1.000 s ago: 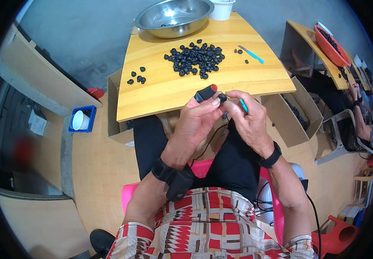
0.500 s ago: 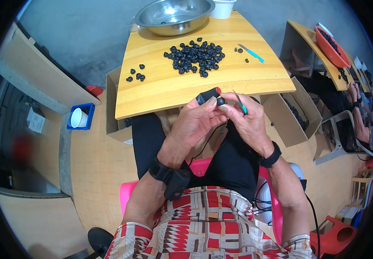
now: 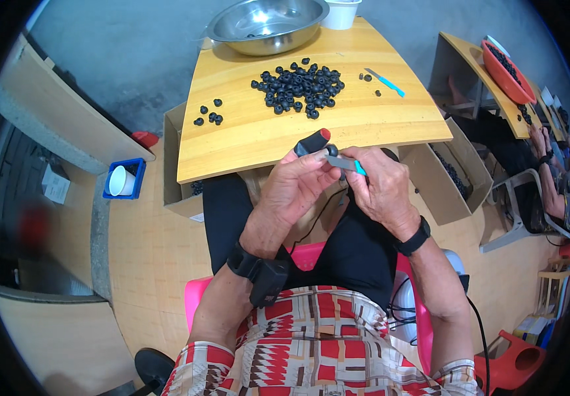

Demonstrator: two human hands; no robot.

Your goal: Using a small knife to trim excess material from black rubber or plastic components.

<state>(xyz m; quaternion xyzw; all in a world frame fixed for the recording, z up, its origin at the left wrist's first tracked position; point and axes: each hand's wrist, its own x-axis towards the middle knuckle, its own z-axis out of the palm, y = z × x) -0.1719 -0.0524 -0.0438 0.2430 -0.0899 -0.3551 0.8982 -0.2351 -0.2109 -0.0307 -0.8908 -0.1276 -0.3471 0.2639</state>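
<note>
Just over the near edge of the wooden table [image 3: 232, 148], my left hand [image 3: 288, 191] pinches a small round black rubber-like piece [image 3: 332, 150] between thumb and fingers. A black finger cover [image 3: 313, 140] with a red end is on one of its fingers. My right hand [image 3: 389, 191] is closed round the turquoise handle of a small knife [image 3: 343, 163]. Its blade lies flat-side up against the black piece, pointing left. Beyond my hands is a pile of similar black pieces [image 3: 301, 87]. Several more pieces [image 3: 214, 117] lie apart at its left.
A second turquoise-handled knife [image 3: 390, 86] rests right of the pile, near small scraps [image 3: 367, 78]. A steel basin [image 3: 265, 43] and white tub [image 3: 341, 14] stand at the back. Cardboard boxes [image 3: 430, 191] flank the table. Another person's arm [image 3: 545, 158] shows at the right.
My right hand has turned the knife, so its blade now crosses the black piece instead of pointing up and away. The covered finger of my left hand has tilted a little leftward.
</note>
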